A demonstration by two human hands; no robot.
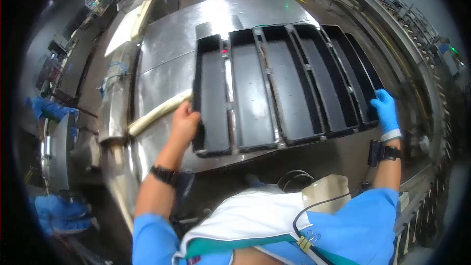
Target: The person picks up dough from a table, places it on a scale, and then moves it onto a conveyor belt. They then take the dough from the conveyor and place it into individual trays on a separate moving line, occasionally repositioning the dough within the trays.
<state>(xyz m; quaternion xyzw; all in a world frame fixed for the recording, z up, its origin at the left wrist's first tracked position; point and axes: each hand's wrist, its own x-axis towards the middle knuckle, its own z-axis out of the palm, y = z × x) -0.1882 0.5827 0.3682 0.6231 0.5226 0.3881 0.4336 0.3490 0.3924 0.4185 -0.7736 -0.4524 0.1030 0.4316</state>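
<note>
A set of long dark baking pans (250,93), joined side by side in a metal frame, spans the middle of the view. Its insides look bare. My left hand (185,122), ungloved, grips the frame's left edge. My right hand (386,110), in a blue glove, is closed on the right edge. A long pale roll of dough (159,113) lies on the metal table (164,76), its upper end close to my left hand and the frame. The pans' far side is over the table; their near side reaches past its front edge.
Along the table's left side runs a metal rail (115,113) with a blue wrapping. Another pale strip (141,18) lies at the upper left. People in blue (61,213) stand at the far left. A conveyor (392,44) curves along the right.
</note>
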